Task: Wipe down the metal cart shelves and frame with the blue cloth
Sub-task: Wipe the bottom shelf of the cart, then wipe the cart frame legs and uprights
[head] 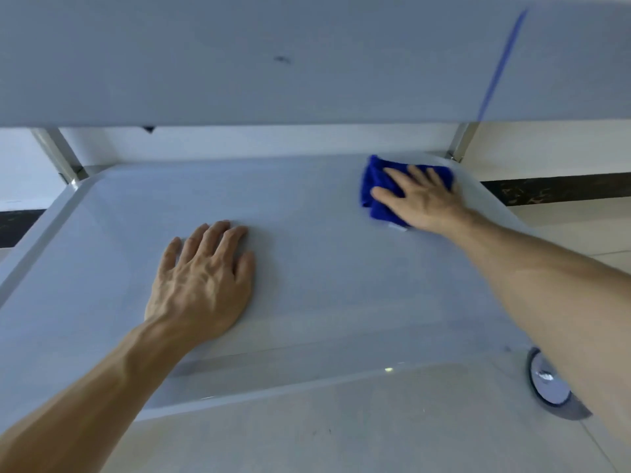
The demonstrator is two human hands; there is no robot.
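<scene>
I look down at a lower metal cart shelf (324,268), a shallow grey tray with raised edges. The folded blue cloth (375,186) lies at its far right corner. My right hand (420,196) presses flat on the cloth, fingers spread, covering most of it. My left hand (205,281) rests palm down on the bare shelf left of centre, fingers apart, holding nothing. The underside of the upper shelf (307,63) fills the top of the view. Two frame posts rise at the back corners, the left post (58,155) and the right post (461,141).
A cart caster wheel (546,380) shows under the shelf's near right corner, partly behind my right forearm. Pale floor tiles (341,431) lie below the front edge. A dark skirting band (546,192) runs along the wall at the right and left.
</scene>
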